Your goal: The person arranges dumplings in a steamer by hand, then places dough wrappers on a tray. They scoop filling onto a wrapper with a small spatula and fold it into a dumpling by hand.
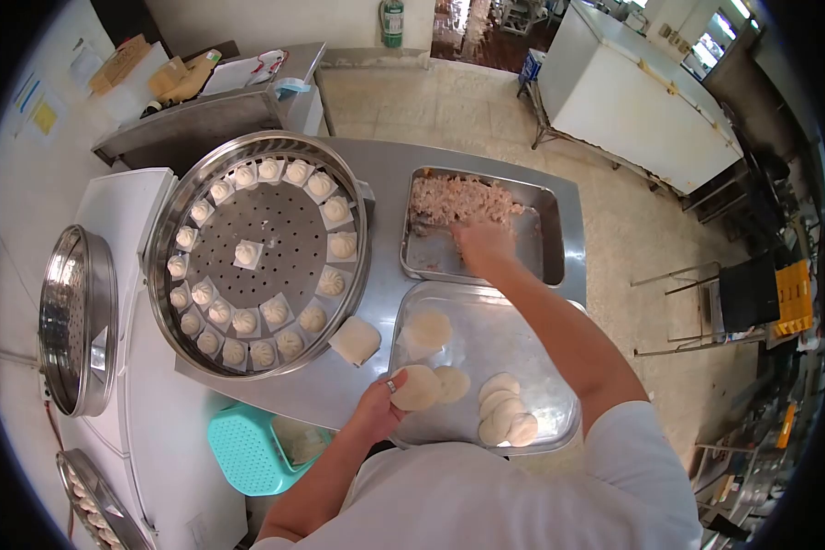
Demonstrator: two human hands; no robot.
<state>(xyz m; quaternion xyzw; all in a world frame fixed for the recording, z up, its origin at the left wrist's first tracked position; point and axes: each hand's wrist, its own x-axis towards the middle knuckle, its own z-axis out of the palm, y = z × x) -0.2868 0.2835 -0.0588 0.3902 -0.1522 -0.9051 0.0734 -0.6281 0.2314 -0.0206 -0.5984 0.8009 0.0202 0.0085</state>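
My left hand (379,411) grips a round dough wrapper (417,389) at its edge, the thumb lying on top, above the near left part of a metal tray (559,423). On that tray lie a single wrapper (428,327), another partly under the held one, and an overlapping pile of wrappers (502,408). My right hand (483,246) is down in a deep steel pan (548,247), beside pink minced meat filling (463,197). Its fingers look curled; whatever they hold is too small or hidden to make out.
Left of the trays stands a large round steamer tray (160,307) with pleated buns (245,254) on paper squares. A stack of paper squares (356,341) lies beside it. Below the table edge sits a turquoise basket (247,449). A white chest freezer (628,96) stands behind.
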